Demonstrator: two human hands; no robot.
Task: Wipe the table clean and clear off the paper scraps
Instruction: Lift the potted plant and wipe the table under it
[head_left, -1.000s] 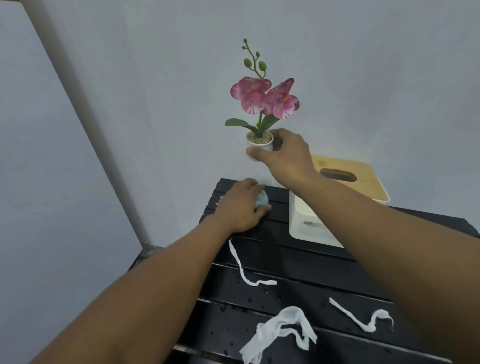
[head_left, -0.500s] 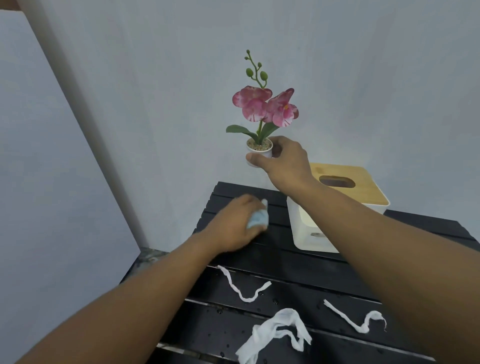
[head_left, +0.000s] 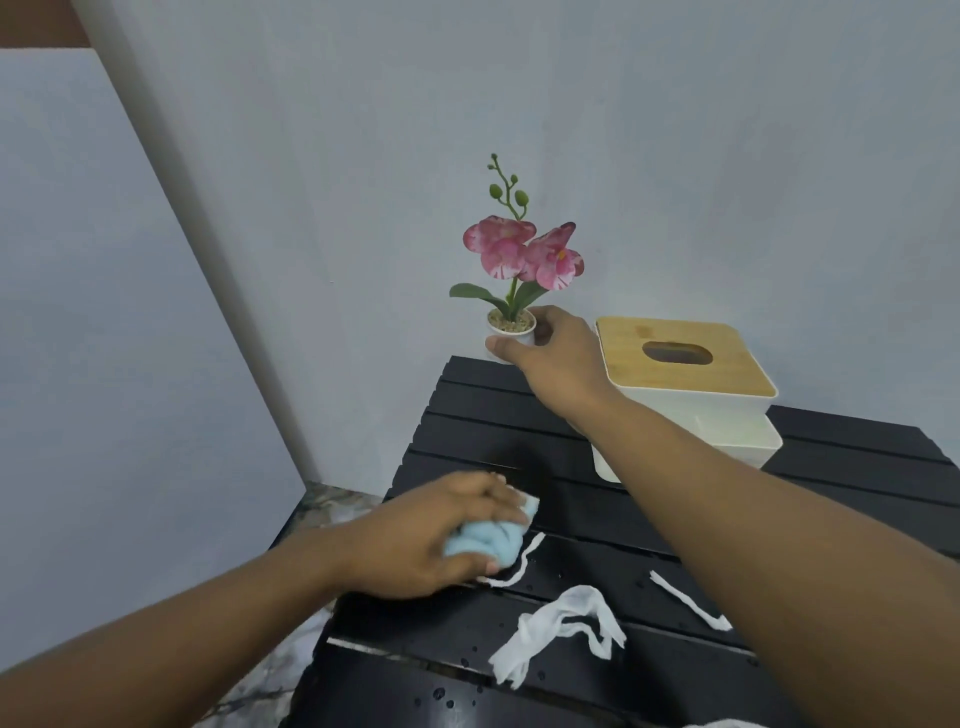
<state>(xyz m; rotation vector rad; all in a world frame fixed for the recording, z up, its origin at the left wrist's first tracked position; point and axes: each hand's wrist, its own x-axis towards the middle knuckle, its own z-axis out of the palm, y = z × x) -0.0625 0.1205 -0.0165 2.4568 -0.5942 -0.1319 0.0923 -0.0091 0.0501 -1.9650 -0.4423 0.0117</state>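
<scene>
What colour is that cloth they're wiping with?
Light blue; the cloth shows best in the head view.

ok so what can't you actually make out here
Head view only:
Base of the white pot: covered by the right hand, so lifted or standing is unclear.
One end of the right paper strip: behind the right forearm.
Bottom edge: a white thing, cut off by the frame.

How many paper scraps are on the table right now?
3: a thin strip beside the blue cloth, a crumpled piece near the front, a second strip partly behind the right forearm. More may be hidden.
</scene>
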